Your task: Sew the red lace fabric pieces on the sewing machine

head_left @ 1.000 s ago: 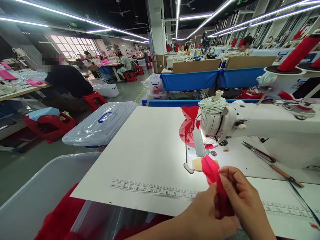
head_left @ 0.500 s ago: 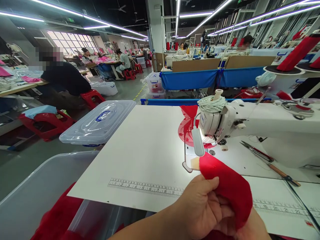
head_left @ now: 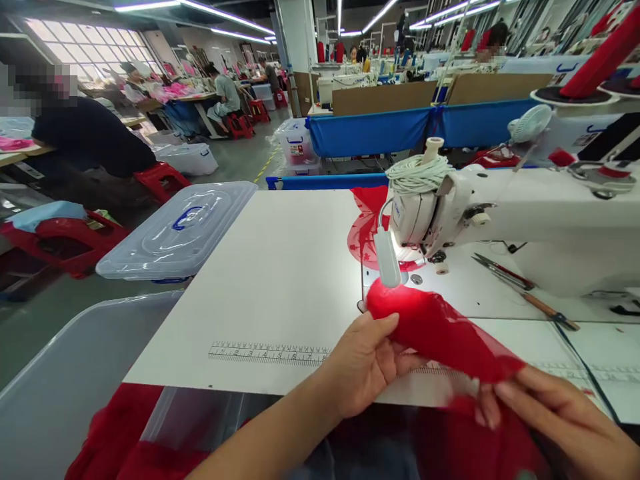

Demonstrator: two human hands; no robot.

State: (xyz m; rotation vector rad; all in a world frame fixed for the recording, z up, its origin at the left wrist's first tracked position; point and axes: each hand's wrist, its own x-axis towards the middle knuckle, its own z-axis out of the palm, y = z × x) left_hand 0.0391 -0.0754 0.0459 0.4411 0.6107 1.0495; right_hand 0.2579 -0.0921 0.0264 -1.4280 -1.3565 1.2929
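Note:
Red fabric (head_left: pixel 435 327) stretches between both hands over the front of the white sewing table (head_left: pixel 280 267). My left hand (head_left: pixel 373 360) pinches its left part between thumb and fingers, close to the sewing machine (head_left: pixel 425 213). Farther right, my right hand (head_left: pixel 540 407) grips the other end, with more red cloth hanging down below it, blurred. The upper left edge of the fabric lies under the small lamp (head_left: pixel 387 257) by the needle area. Behind that lamp, a sheer red piece with a pattern (head_left: pixel 367 233) rests on the table.
Thread snips (head_left: pixel 505 273) and a brown-handled tool (head_left: pixel 550 312) lie right of the needle area. An open clear bin (head_left: pixel 65 373) with red cloth (head_left: pixel 117 427) stands at left, below a lidded box (head_left: pixel 175 230). A ruler scale (head_left: pixel 270 353) marks the table's front edge. Co-workers sit farther back.
My right hand has come out from behind the left and moved right, spreading the red fabric between them. My left hand has shifted slightly left and up. The view has tilted down a little.

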